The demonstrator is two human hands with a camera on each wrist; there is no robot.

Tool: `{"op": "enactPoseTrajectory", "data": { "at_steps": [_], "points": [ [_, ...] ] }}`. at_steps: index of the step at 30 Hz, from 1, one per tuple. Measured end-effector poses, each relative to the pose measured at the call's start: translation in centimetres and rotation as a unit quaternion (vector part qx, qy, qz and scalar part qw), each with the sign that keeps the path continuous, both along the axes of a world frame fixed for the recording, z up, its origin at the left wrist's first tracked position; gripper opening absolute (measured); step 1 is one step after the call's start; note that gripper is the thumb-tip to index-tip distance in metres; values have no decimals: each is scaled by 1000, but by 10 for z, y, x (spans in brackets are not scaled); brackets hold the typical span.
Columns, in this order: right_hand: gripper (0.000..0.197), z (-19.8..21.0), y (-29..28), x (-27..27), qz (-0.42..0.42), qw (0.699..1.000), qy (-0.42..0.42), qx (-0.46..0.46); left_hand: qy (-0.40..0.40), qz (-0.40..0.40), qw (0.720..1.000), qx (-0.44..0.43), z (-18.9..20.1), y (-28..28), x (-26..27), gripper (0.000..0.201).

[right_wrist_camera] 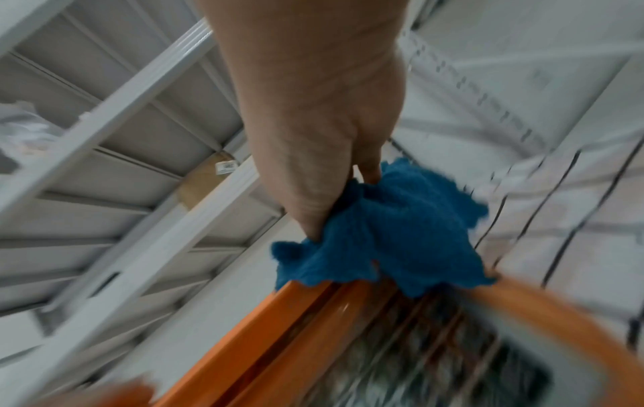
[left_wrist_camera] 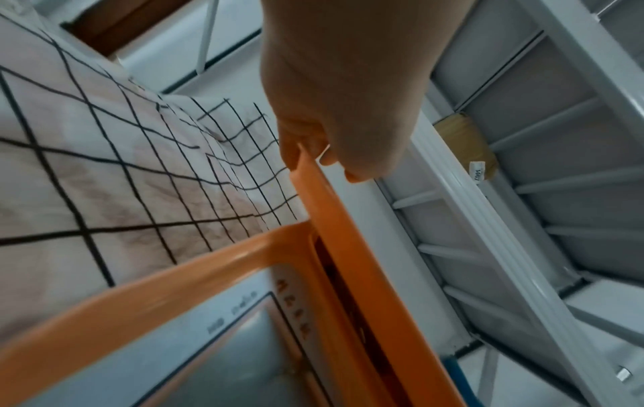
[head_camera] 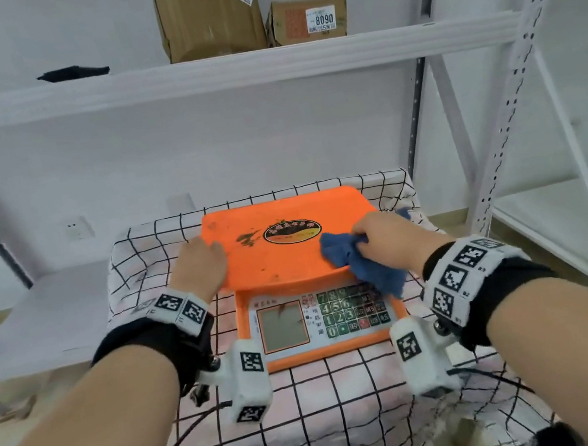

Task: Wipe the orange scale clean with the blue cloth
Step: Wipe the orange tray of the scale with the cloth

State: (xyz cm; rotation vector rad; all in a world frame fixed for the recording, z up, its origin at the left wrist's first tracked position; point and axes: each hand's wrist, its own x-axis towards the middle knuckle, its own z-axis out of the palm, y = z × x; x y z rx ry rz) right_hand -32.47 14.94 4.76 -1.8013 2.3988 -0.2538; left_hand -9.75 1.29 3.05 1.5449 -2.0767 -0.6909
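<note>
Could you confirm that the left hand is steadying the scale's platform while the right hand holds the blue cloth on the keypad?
Not quite: the right hand holds the cloth on the scale's platform, with only a corner draping over the keypad, as the head view shows. The left hand does steady the platform's edge.

I am working in a tight pocket: the shelf board (head_camera: 219, 73) is hanging across above the orange scale (head_camera: 291, 258), so room overhead is ending there, and the two cardboard boxes (head_camera: 207, 10) are filling the board's middle. My left hand (head_camera: 200, 268) is occupying the platform's left edge and my right hand (head_camera: 385, 238), bunching the blue cloth (head_camera: 362, 262), is taking up the right front corner; between them the platform top is lying open. The cloth is drooping over part of the keypad (head_camera: 351, 311). To the right the perforated upright (head_camera: 516, 65) is standing close. The checked cover (head_camera: 318, 415) in front is lying free.
</note>
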Motion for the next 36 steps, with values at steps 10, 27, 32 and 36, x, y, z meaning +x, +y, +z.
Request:
{"op": "enactPoseTrajectory", "data": {
  "at_steps": [10,27,32,36],
  "points": [
    [23,-6,-9,14,58,992,-106,-26,4,13,997,-78,-9,4,2,37],
    [49,-24,8,35,58,983,-101,-141,108,4,994,5,-4,11,17,30],
    [30,-33,30,-4,53,979,-53,-190,133,-17,991,10,-9,19,25,36],
    [19,-47,21,30,116,966,-62,-222,181,-16,982,49,-9,22,28,30]
  ]
}}
